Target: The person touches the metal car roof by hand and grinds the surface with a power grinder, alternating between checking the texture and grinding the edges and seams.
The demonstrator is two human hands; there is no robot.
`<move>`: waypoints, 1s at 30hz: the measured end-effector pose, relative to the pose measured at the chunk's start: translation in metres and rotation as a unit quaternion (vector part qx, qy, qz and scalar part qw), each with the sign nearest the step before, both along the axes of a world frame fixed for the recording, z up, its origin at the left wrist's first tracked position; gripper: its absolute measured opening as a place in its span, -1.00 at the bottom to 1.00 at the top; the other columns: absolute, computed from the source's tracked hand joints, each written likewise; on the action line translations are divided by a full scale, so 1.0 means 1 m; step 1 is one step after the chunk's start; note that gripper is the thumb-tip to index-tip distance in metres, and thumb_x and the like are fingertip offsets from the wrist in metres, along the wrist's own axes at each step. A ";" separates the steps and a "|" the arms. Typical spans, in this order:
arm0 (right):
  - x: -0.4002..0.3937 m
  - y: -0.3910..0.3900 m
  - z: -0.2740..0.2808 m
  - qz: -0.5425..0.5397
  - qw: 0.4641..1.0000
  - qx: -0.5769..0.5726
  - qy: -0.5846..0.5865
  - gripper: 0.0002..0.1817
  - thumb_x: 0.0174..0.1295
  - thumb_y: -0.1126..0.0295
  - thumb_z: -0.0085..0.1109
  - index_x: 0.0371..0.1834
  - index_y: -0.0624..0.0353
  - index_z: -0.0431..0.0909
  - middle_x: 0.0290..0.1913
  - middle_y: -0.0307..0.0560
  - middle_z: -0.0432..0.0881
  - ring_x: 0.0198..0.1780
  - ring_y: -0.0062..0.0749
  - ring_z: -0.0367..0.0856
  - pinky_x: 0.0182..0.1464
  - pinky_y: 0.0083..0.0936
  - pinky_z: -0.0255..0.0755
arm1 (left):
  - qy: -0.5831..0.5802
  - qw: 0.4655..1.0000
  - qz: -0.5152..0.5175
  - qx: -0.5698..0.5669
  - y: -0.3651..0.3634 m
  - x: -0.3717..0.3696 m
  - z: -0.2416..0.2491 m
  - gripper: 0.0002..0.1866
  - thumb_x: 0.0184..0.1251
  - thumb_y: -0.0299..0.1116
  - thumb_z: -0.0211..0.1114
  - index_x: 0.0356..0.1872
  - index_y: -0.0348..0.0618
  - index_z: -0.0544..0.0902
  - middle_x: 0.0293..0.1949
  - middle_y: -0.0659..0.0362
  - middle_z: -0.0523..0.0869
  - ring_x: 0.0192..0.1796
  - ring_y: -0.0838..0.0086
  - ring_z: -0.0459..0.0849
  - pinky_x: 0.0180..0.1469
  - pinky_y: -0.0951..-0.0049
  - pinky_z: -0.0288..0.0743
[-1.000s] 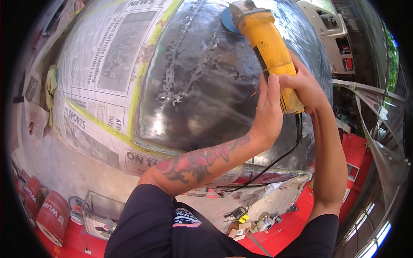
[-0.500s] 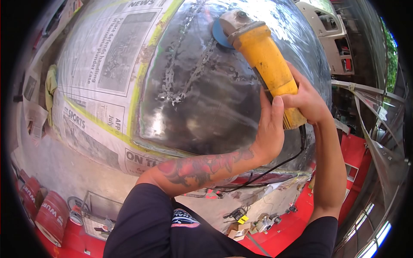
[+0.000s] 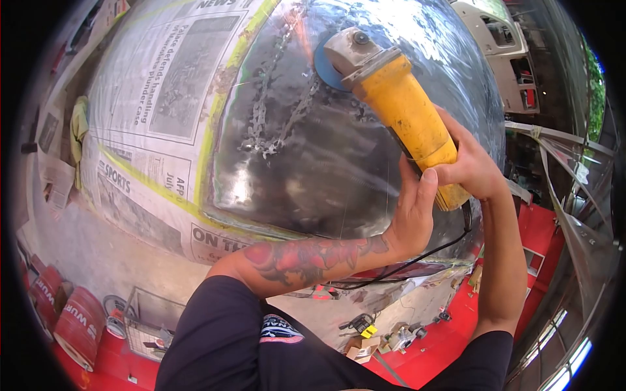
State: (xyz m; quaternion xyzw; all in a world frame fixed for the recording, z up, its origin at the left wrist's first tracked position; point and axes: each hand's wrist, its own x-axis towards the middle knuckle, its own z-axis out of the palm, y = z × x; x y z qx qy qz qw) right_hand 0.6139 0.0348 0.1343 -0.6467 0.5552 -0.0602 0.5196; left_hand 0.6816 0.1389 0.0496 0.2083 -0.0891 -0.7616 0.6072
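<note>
A yellow angle grinder (image 3: 414,107) slants across the bare metal panel (image 3: 293,189), its blue disc (image 3: 327,65) at the rough weld line (image 3: 303,101). Orange sparks (image 3: 303,39) fly upward from the disc. Wrapped round the rear of the grinder body, my right hand (image 3: 476,166) is closed on it. My left hand (image 3: 414,208) supports the body from below and the left, thumb up against it; its other fingers are partly hidden behind the tool. A black cord (image 3: 424,260) trails from the grinder's back end.
Newspaper masking (image 3: 137,130) edged with yellow tape (image 3: 207,156) covers the surface left of the panel. Red drums (image 3: 79,326) stand at lower left. Boxes and tools (image 3: 365,348) lie on the floor below. A pale vehicle door (image 3: 499,39) is at upper right.
The grinder and both hands have shifted slightly down, with the disc moving a little left and down. Sparks now show above the disc.
</note>
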 end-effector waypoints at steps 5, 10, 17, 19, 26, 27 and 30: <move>0.000 0.000 0.002 -0.042 0.999 0.024 0.001 -0.05 -0.20 0.28 0.40 0.40 0.22 0.26 0.19 -0.12 0.47 0.20 -0.44 0.42 0.29 -0.47 0.24 | 0.034 0.999 0.018 -0.031 -0.009 -0.003 -0.004 -0.39 0.57 0.06 -0.23 0.43 -0.11 -0.03 0.22 0.18 0.25 0.26 0.51 0.26 0.31 0.48 0.13; -0.004 0.004 0.002 -0.011 1.000 0.003 0.008 -0.07 -0.18 0.31 0.40 0.40 0.22 0.26 0.18 -0.12 0.48 0.20 -0.45 0.42 0.28 -0.48 0.25 | -0.052 0.998 -0.010 -0.032 0.001 -0.002 -0.006 -0.40 0.57 0.05 -0.24 0.42 -0.12 -0.01 0.21 0.18 0.26 0.23 0.51 0.27 0.29 0.50 0.13; 0.004 0.003 0.002 -0.091 0.996 -0.003 -0.024 -0.15 -0.09 0.34 0.38 0.37 0.23 0.28 0.10 -0.17 0.52 0.10 -0.48 0.49 0.20 -0.51 0.33 | 0.008 0.999 0.015 -0.042 -0.022 0.005 -0.005 -0.41 0.59 -0.03 -0.22 0.42 -0.24 0.02 0.24 0.06 0.29 0.28 0.41 0.28 0.34 0.43 0.12; 0.001 0.002 -0.002 -0.116 0.993 -0.010 -0.026 -0.17 -0.07 0.34 0.37 0.36 0.23 0.29 0.08 -0.17 0.53 0.07 -0.49 0.50 0.17 -0.51 0.35 | 0.008 0.998 0.019 -0.064 -0.029 0.008 -0.004 -0.40 0.59 -0.07 -0.19 0.42 -0.30 0.03 0.29 -0.01 0.28 0.34 0.34 0.26 0.38 0.38 0.10; 0.020 -0.014 -0.005 -0.122 0.990 -0.036 -0.052 -0.25 -0.01 0.33 0.34 0.32 0.24 0.32 0.05 -0.14 0.55 0.03 -0.47 0.53 0.10 -0.50 0.40 | -0.017 0.997 0.066 -0.048 -0.050 0.020 0.002 -0.39 0.59 0.06 -0.24 0.39 -0.22 0.14 0.23 0.11 0.35 0.29 0.48 0.30 0.35 0.42 0.14; 0.024 -0.020 -0.006 -0.123 0.990 -0.036 -0.052 -0.25 -0.01 0.33 0.34 0.32 0.24 0.32 0.05 -0.14 0.55 0.03 -0.47 0.53 0.10 -0.50 0.40 | -0.005 0.996 0.075 -0.039 -0.055 0.023 0.001 -0.40 0.59 0.07 -0.25 0.38 -0.21 0.16 0.21 0.11 0.37 0.27 0.48 0.33 0.34 0.41 0.17; 0.036 -0.035 -0.010 -0.098 0.993 -0.026 -0.062 -0.27 -0.01 0.32 0.33 0.30 0.24 0.33 0.03 -0.13 0.55 0.01 -0.46 0.54 0.08 -0.50 0.41 | 0.098 0.991 0.078 -0.035 -0.066 0.030 -0.005 -0.42 0.58 0.05 -0.18 0.37 -0.18 0.15 0.19 0.07 0.38 0.26 0.45 0.35 0.30 0.43 0.22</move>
